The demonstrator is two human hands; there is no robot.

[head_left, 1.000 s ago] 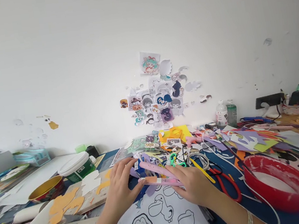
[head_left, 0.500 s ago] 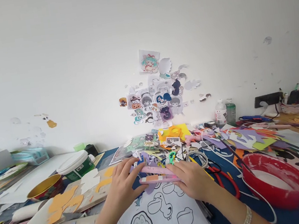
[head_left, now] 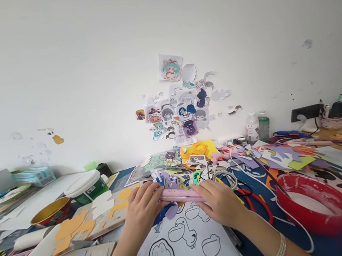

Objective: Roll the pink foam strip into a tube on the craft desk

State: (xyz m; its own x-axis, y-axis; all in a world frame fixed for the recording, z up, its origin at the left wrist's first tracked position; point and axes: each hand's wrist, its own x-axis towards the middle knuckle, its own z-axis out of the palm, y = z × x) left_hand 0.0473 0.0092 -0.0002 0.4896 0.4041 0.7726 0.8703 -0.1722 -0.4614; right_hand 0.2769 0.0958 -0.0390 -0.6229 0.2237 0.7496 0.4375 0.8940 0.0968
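A long pink case [head_left: 180, 194] is held level between my two hands, above a sheet of line drawings [head_left: 193, 243]. The fingers of my left hand [head_left: 144, 206] are wrapped over its left end. My right hand [head_left: 221, 203] grips the right end, its thumb below. The case looks closed along its near side. A purple paper piece [head_left: 171, 211] shows just under it. Behind the case lie small paper scraps and green-handled scissors [head_left: 197, 177].
On the left are a white-lidded tub [head_left: 85, 186], a yellow bowl [head_left: 51, 210] and cardboard with orange cutouts [head_left: 71, 231]. To the right are a red basin [head_left: 315, 201], coiled cables [head_left: 229, 179] and coloured paper. Two bottles [head_left: 258, 127] stand by the wall.
The pink case's two halves, apart before with a gap between them, are now together. Both hands stay on its ends, and my left thumb has moved up toward it.
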